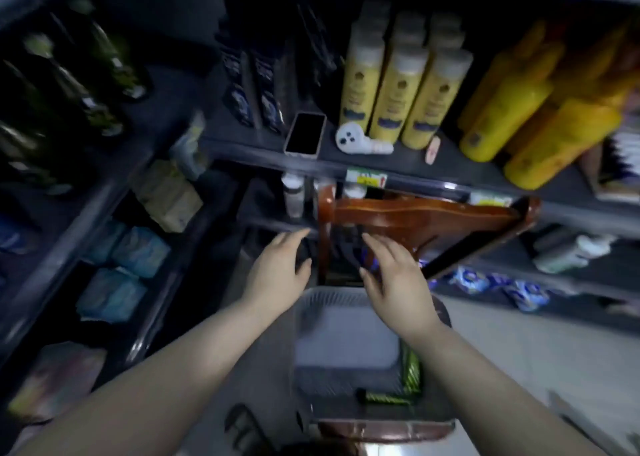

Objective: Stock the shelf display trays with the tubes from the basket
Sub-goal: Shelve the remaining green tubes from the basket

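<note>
A grey mesh basket (304,320) sits on a brown chair seat below me. Two green-striped tubes lie in it, one along the right wall (411,369) and one along the near wall (384,397). Above the basket's far rim, my right hand (394,279) pinches a dark tube with blue marks (349,255) between thumb and fingers. My left hand (277,272) reaches forward beside it with fingers stretched out. A dark shape (304,252) sits by its thumb, and the blur hides whether it is held. I cannot make out the display trays.
The wooden chair back (422,215) stands between my hands and the lower shelf. On the shelf above lie a phone (305,133) and a white device (360,140), in front of yellow bottles (394,92). Blue packs (114,293) fill the left shelves.
</note>
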Demonstrator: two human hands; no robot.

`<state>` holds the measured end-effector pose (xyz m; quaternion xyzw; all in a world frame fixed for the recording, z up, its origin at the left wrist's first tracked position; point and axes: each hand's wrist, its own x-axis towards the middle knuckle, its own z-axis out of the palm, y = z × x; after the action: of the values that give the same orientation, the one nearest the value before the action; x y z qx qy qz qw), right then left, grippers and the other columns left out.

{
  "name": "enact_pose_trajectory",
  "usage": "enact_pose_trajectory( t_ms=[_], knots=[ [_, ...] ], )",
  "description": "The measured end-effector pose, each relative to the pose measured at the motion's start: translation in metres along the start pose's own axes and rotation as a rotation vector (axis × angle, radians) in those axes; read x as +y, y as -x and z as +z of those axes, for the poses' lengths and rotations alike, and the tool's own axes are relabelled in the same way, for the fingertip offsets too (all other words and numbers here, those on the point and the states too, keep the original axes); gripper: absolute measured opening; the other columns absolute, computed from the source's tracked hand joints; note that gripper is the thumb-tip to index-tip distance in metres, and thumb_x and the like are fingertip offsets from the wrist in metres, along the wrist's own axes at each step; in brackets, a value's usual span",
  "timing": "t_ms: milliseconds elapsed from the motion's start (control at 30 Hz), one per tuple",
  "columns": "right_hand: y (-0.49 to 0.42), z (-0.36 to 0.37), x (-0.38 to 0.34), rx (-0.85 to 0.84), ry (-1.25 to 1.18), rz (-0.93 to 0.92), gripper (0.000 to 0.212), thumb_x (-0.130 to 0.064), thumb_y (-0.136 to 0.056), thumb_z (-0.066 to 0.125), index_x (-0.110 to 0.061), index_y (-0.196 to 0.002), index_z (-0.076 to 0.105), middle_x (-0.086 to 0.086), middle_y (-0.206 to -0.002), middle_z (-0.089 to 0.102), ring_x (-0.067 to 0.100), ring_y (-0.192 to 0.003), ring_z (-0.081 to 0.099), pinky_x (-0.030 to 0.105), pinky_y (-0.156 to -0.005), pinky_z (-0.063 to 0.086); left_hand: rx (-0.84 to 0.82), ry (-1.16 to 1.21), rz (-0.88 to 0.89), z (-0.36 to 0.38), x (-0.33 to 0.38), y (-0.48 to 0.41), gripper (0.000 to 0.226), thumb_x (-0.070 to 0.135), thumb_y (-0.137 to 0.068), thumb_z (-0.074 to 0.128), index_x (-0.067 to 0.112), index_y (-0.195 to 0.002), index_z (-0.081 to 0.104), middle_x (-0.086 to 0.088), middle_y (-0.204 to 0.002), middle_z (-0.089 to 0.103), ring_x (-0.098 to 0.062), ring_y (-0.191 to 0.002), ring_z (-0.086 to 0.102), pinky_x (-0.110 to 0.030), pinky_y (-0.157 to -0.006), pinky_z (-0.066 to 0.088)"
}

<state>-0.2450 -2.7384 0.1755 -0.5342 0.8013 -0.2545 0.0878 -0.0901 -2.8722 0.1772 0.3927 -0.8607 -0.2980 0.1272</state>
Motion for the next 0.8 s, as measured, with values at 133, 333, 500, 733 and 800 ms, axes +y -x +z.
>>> enact_pose_trajectory(
  t_ms=[133, 333, 500, 733, 800],
  knots=[
    [0.06, 0.032, 0.067, -0.068, -0.021, 0.206, 0.054, -0.011, -0.085, 0.064, -0.009, -0.136, 0.048, 0.014, -0.132, 0.054, 0.034, -0.119, 0.051, 0.041, -0.1, 0.042, -0.158, 0.029, -0.077, 0.08, -0.011, 0.02, 0.053, 0.016, -0.088, 0.059, 0.018, -0.139, 0.044, -0.003, -0.137, 0.051, -0.02, -0.124, 0.048, -0.025, -0.099, 0.036],
    [0.127, 0.085, 0.144, -0.17, -0.007, 0.485, 0.056, -0.009, -0.084, 0.064, -0.007, -0.137, 0.047, 0.02, -0.131, 0.052, 0.04, -0.117, 0.05, 0.046, -0.096, 0.044, -0.408, -0.009, -0.126, 0.192, -0.041, 0.048, 0.057, 0.024, -0.089, 0.06, 0.022, -0.141, 0.038, -0.005, -0.138, 0.05, -0.024, -0.116, 0.055, -0.033, -0.091, 0.045],
    [0.156, 0.131, 0.196, -0.331, 0.034, 0.669, 0.06, -0.016, -0.088, 0.053, -0.016, -0.145, 0.033, 0.017, -0.134, 0.046, 0.037, -0.121, 0.043, 0.045, -0.099, 0.04, -0.573, -0.025, -0.106, 0.266, -0.06, 0.07, 0.061, 0.024, -0.087, 0.063, 0.015, -0.141, 0.038, -0.009, -0.141, 0.045, -0.027, -0.125, 0.047, -0.036, -0.101, 0.04],
    [0.157, 0.193, 0.239, -0.633, 0.158, 0.606, 0.085, 0.01, -0.081, 0.046, -0.017, -0.152, 0.006, 0.015, -0.153, 0.02, 0.037, -0.134, 0.031, 0.044, -0.108, 0.033, -0.692, -0.069, -0.046, 0.33, -0.077, 0.087, 0.062, 0.017, -0.083, 0.064, 0.012, -0.14, 0.04, -0.013, -0.138, 0.047, -0.029, -0.125, 0.046, -0.03, -0.101, 0.033],
    [0.15, 0.208, 0.25, -0.677, 0.243, 0.508, 0.078, 0.011, -0.081, 0.044, -0.013, -0.15, 0.016, 0.013, -0.155, 0.016, 0.035, -0.138, 0.024, 0.043, -0.109, 0.032, -0.719, -0.074, -0.01, 0.346, -0.084, 0.088, 0.061, 0.015, -0.082, 0.065, 0.011, -0.139, 0.042, -0.014, -0.137, 0.047, -0.029, -0.125, 0.045, -0.028, -0.102, 0.03]
  ],
)
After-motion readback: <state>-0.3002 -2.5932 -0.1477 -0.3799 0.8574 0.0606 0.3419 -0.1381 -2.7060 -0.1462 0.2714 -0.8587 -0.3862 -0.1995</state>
